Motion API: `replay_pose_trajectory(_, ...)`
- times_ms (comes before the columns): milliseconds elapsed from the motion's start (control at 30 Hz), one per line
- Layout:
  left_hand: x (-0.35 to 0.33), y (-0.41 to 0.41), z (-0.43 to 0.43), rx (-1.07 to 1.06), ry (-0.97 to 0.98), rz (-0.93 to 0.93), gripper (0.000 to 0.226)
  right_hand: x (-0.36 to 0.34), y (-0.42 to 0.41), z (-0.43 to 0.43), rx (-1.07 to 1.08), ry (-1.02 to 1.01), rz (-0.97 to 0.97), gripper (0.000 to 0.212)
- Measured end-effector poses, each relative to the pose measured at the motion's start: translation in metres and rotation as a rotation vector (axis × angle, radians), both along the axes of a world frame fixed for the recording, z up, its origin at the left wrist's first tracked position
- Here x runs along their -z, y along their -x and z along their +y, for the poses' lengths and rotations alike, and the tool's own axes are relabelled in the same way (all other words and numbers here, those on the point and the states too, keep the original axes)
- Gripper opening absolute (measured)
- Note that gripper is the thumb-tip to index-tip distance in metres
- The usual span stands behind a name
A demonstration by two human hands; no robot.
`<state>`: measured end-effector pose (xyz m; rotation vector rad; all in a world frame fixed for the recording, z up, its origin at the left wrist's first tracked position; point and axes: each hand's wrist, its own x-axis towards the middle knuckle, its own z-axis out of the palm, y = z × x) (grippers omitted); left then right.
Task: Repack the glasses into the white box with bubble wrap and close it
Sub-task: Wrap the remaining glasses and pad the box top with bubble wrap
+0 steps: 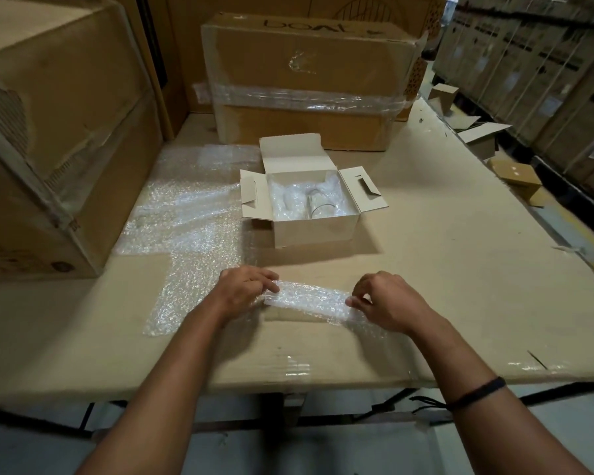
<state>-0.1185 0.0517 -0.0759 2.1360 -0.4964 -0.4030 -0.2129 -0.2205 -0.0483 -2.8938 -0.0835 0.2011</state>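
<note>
The white box (318,228) stands open in the middle of the cardboard work surface, its flaps spread. Inside it lie bubble-wrapped bundles and a clear glass (318,204) standing near the front wall. Near the front edge a rolled bundle of bubble wrap (311,298) lies crosswise. My left hand (242,293) pinches its left end and my right hand (386,301) pinches its right end. Whether a glass is inside the bundle cannot be seen.
Loose sheets of bubble wrap (189,214) cover the surface left of the box. A large taped carton (306,80) stands behind the box, another big carton (48,138) at the left. Small cardboard boxes (516,178) lie on the floor at the right.
</note>
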Motion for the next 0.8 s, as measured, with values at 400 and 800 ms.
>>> replay_pose_trajectory(400,0.004,0.004,-0.021,0.153,-0.497,-0.554,0.038,-0.003,-0.010,0.021,0.138,-0.023,0.153,0.019)
replay_pose_trajectory(800,-0.042,-0.086,-0.063,-0.159,-0.114,-0.990,0.014,0.000,-0.022,0.019,0.075,-0.221,-0.428,0.043)
